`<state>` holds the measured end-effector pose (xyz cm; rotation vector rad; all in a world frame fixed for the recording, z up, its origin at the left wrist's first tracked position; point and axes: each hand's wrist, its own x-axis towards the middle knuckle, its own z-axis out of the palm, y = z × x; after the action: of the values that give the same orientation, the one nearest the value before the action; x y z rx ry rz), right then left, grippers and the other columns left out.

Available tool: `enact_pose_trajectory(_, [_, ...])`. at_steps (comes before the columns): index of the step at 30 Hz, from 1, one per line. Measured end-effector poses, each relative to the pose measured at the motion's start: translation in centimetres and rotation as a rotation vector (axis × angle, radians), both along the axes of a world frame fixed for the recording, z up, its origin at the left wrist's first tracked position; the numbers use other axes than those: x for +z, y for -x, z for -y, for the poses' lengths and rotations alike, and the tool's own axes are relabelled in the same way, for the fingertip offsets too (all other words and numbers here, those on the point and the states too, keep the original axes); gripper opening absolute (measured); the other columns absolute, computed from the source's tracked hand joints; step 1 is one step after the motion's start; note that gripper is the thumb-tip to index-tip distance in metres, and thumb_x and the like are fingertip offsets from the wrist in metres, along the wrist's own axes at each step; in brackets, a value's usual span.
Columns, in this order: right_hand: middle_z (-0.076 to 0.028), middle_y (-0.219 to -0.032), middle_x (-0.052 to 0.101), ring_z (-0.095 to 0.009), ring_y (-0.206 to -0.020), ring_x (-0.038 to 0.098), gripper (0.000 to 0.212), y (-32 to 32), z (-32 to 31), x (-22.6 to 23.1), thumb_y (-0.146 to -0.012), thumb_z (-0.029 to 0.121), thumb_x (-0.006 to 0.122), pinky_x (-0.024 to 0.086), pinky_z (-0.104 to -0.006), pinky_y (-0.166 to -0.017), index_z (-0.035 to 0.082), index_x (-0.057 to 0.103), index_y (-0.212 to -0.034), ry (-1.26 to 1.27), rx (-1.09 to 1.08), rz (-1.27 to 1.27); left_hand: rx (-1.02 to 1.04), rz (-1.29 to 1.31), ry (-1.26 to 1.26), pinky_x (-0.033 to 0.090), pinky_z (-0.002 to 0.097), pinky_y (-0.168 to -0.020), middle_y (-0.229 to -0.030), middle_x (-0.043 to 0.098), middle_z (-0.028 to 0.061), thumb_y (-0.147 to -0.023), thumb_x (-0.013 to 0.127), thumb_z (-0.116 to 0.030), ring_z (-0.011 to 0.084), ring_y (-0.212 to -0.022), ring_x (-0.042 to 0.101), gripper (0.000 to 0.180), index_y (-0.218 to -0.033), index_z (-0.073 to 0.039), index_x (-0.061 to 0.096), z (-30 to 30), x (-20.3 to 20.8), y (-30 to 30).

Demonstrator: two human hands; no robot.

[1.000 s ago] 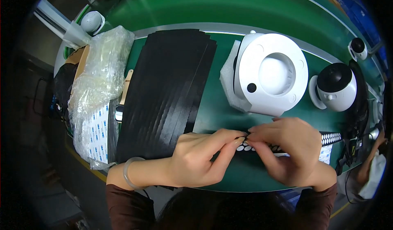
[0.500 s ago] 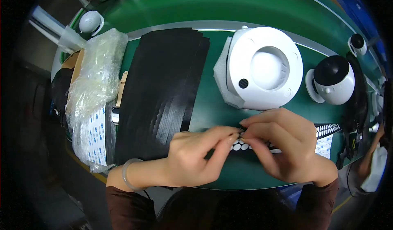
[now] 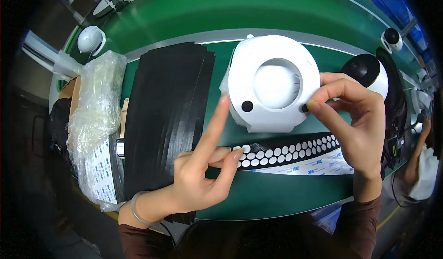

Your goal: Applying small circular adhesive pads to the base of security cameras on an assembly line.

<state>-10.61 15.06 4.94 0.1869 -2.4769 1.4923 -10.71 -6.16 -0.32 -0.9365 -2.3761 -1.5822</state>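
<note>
**Black disc pinched at the housing's lower right edge**

At left, a plastic-wrapped bundle (image 3: 96, 107) is lying beside a stack of black sheets (image 3: 166, 116) on the green bench (image 3: 277, 192). The left hand (image 3: 200, 171) is pointing its index finger upward; its thumb and middle finger are sitting close together at the left end of a dotted strip (image 3: 286, 152). Whether that grip is clamping anything, I cannot tell. Behind the strip, a white housing (image 3: 276, 84) is resting with a fitted disc (image 3: 247, 106) at its lower left. The right hand (image 3: 357, 116) is clamping a black disc (image 3: 305, 107) between thumb and index finger. A black-and-white device (image 3: 362, 70) is standing partly behind that hand.

Risk: the pinched disc could be tilting or slipping, since only fingertips are holding it; a brushing knuckle could be shifting the housing.

Obscured: fingers are hiding the strip's left end and the pinched disc's underside.
</note>
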Motion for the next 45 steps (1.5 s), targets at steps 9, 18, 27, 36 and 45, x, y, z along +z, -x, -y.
enact_pose_trajectory(9, [-0.008,-0.094,0.059,-0.012,-0.073,0.058,0.003,-0.1,0.0,0.0,-0.071,-0.002,0.062,0.046,-0.0228,-0.068,-0.001,0.059,-0.072,-0.033,-0.019,-0.002,-0.065,-0.046,0.116,0.04,0.0153,-0.049,-0.094,0.061,0.0218,-0.076,0.047,0.011,0.0052,-0.055,0.055,0.062,-0.13,0.015,0.016,0.1,0.2,0.3])
enact_pose_trajectory(18, [-0.008,-0.09,0.059,-0.011,-0.072,0.057,0.005,0.0,0.2,-0.2,-0.07,-0.003,0.062,0.046,-0.0232,-0.071,-0.001,0.057,-0.069,-0.118,0.001,-0.057,0.0,-0.025,-0.015,0.049,0.0208,-0.049,-0.125,0.04,0.026,-0.069,0.053,0.012,0.0126,-0.054,0.062,0.049,-0.115,0.019,0.037,-0.2,-0.2,0.1])
enact_pose_trajectory(27, [-0.007,-0.077,0.057,-0.012,-0.061,0.061,0.041,1.3,-1.0,-0.9,-0.07,-0.006,0.06,0.048,-0.0192,-0.053,-0.001,0.04,-0.105,0.381,0.091,0.217,-0.051,-0.075,0.012,0.049,0.0208,-0.049,-0.127,0.037,0.0257,-0.07,0.054,0.011,0.0125,-0.052,0.061,0.049,-0.116,0.017,0.038,-0.1,-0.1,0.2])
enact_pose_trajectory(36, [-0.004,-0.085,0.059,-0.008,-0.071,0.057,0.036,1.5,-1.3,-0.4,-0.067,-0.009,0.063,0.048,-0.0178,-0.056,-0.003,0.051,-0.1,0.171,0.215,0.316,-0.036,0.172,0.004,0.051,0.022,-0.054,-0.07,0.063,0.0122,-0.075,0.055,0.005,0.0119,-0.056,0.062,0.034,-0.108,0.009,0.049,0.1,0.1,-0.5])
enact_pose_trajectory(45, [-0.007,-0.086,0.059,-0.012,-0.07,0.053,0.036,-1.9,-0.3,1.4,-0.06,-0.002,0.069,0.04,-0.0199,-0.056,0.0,0.058,-0.094,-0.466,-0.044,-0.344,-0.109,0.195,-0.024,0.051,0.0219,-0.054,-0.076,0.064,0.0113,-0.073,0.064,-0.003,0.0164,-0.06,0.063,0.015,-0.087,0.002,0.063,0.1,-0.1,-0.2])
